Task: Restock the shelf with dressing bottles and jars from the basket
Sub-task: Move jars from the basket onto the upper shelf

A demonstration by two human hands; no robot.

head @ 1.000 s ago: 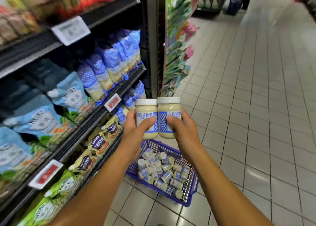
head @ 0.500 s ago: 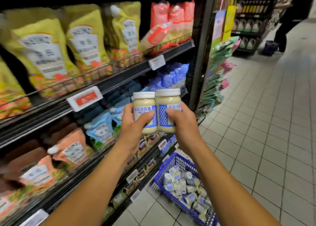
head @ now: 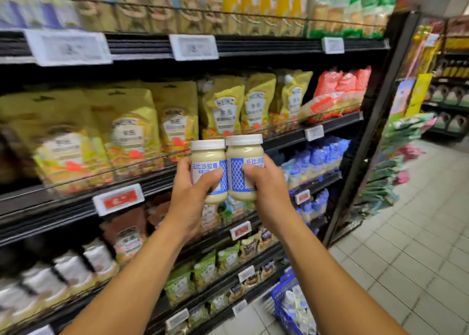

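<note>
Two cream-coloured dressing jars with white lids and blue-and-white labels are held upright, side by side and touching, in front of the shelf. My left hand (head: 189,202) grips the left jar (head: 208,162). My right hand (head: 266,190) grips the right jar (head: 245,157). The blue wire basket (head: 281,306) stands on the floor at the lower right and holds several more of the same jars. The black shelf unit (head: 253,46) fills the left and middle of the view.
Yellow sauce pouches (head: 223,106) and red packs (head: 337,86) fill the shelf level behind the jars; blue packs (head: 314,157) lie one level lower. A hanging rack of green packets (head: 396,162) stands at the shelf's right end. Tiled floor (head: 418,233) stretches to the right.
My view has tilted up and the higher shelf levels have come into sight. Both hands have lifted the two jars higher, still side by side. The basket has slid toward the bottom edge.
</note>
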